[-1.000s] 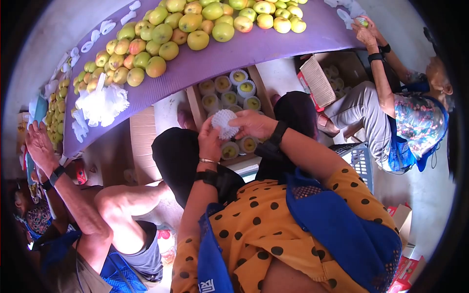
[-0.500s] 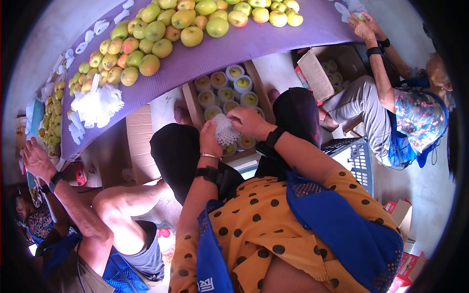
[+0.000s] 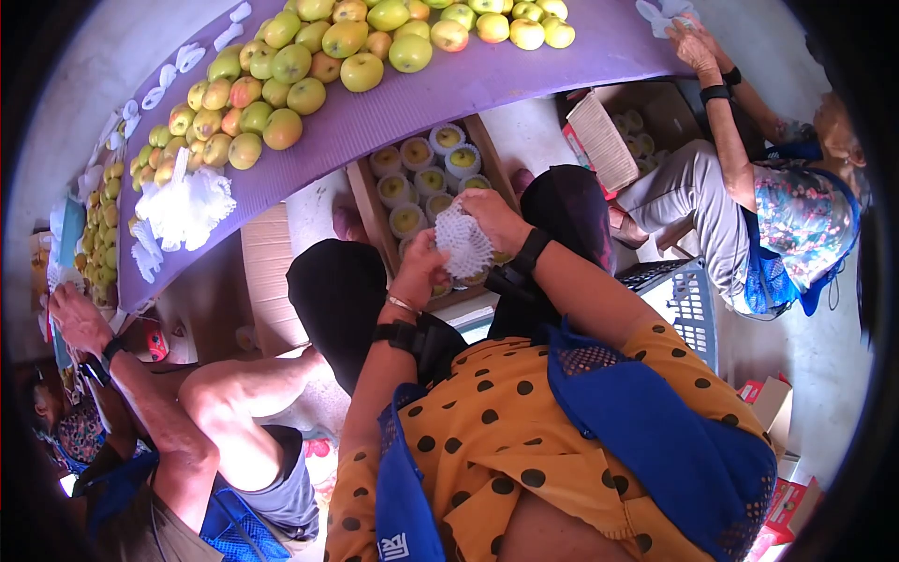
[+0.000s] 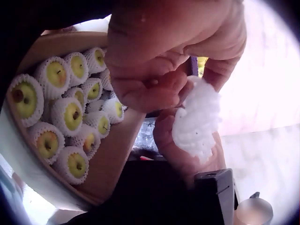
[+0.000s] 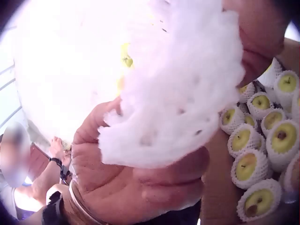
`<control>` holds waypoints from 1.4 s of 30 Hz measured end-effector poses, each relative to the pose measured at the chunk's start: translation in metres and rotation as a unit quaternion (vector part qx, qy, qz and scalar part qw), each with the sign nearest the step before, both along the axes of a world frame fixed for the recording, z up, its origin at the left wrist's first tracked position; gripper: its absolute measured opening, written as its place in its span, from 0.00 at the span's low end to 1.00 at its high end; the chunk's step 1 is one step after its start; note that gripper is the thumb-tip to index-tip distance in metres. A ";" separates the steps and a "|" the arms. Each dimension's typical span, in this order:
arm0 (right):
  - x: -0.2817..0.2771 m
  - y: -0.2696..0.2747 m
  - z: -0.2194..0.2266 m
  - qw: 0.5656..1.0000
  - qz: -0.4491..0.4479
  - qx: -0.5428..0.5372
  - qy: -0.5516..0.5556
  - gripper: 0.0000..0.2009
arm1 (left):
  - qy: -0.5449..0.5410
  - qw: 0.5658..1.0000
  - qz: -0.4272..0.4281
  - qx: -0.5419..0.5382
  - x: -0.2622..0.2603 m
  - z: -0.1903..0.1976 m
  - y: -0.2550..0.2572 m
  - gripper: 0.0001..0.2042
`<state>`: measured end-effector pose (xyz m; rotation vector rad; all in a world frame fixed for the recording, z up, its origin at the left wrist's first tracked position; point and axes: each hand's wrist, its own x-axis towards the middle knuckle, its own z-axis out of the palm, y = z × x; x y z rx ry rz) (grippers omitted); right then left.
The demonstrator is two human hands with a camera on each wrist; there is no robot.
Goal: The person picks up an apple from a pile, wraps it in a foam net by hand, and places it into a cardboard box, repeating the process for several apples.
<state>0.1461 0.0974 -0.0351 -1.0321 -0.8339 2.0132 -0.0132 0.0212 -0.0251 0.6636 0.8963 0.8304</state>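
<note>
Both hands hold a white foam net [image 3: 461, 245] above an open carton [image 3: 375, 201] of net-wrapped apples. In the head view, the left hand [image 3: 419, 272] has its curled fingers at the net's left edge. The right hand [image 3: 496, 223] pinches the net's upper right side. The left wrist view shows the left hand [image 4: 173, 47] above the net [image 4: 199, 122], with the right hand [image 4: 180, 150] behind it. In the right wrist view the net [image 5: 173, 93] covers part of the left hand [image 5: 140, 187]; the right hand [image 5: 262, 35] is at upper right.
A purple-covered table [image 3: 412, 108] carries many loose apples [image 3: 290, 63] and a pile of white nets [image 3: 185, 208]. One person [image 3: 178, 431] sits at left, another [image 3: 805, 215] at right. A grey plastic crate [image 3: 693, 309] stands right of the knees.
The net has moved right and looks more spread out. My right hand has shifted right and upward, and my left hand has also moved slightly right.
</note>
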 end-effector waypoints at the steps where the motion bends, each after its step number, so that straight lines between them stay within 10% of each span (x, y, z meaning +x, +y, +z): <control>1: -0.001 0.001 -0.005 0.997 -0.005 0.050 -0.055 0.08 | 0.000 1.000 0.000 0.000 0.003 0.002 -0.001 0.22; 3: -0.002 0.001 -0.007 0.989 -0.010 0.100 -0.109 0.08 | 0.049 0.997 0.056 0.033 0.010 0.008 -0.003 0.22; 5: -0.003 -0.001 -0.004 0.837 -0.042 0.389 -0.382 0.09 | 0.075 0.991 0.092 0.060 0.010 0.005 -0.002 0.23; 13: -0.012 -0.011 0.016 0.841 0.032 0.393 -0.371 0.09 | 0.344 0.911 0.121 0.194 0.009 -0.022 0.004 0.17; 15: -0.012 -0.009 0.010 0.840 0.033 0.407 -0.359 0.09 | 0.490 0.810 0.150 0.284 0.010 -0.027 0.005 0.12; 19: -0.011 -0.005 0.012 0.939 0.034 0.256 -0.226 0.07 | 0.542 0.771 0.101 0.320 0.010 -0.016 0.004 0.13; 21: -0.009 -0.003 0.014 0.982 0.021 0.137 -0.129 0.07 | 0.228 0.968 0.102 0.005 0.009 -0.012 0.007 0.14; 25: -0.003 -0.002 0.018 0.997 -0.008 0.074 0.002 0.07 | -0.129 0.975 0.162 -0.080 -0.001 -0.012 0.006 0.18; 27: -0.003 -0.002 0.020 0.998 -0.011 0.063 0.013 0.07 | -0.355 0.912 0.194 -0.070 0.001 -0.005 0.005 0.19; 33: -0.004 0.000 0.006 0.995 0.036 0.071 -0.057 0.06 | -0.389 0.903 0.180 0.039 0.008 0.005 0.001 0.20; 39: 0.005 -0.001 -0.001 0.984 0.049 -0.005 0.169 0.06 | -0.452 0.879 0.148 0.002 0.010 0.026 -0.002 0.21; 42: -0.003 -0.008 -0.004 0.980 0.093 0.161 0.069 0.08 | -0.453 0.877 0.158 0.009 0.010 0.021 -0.003 0.20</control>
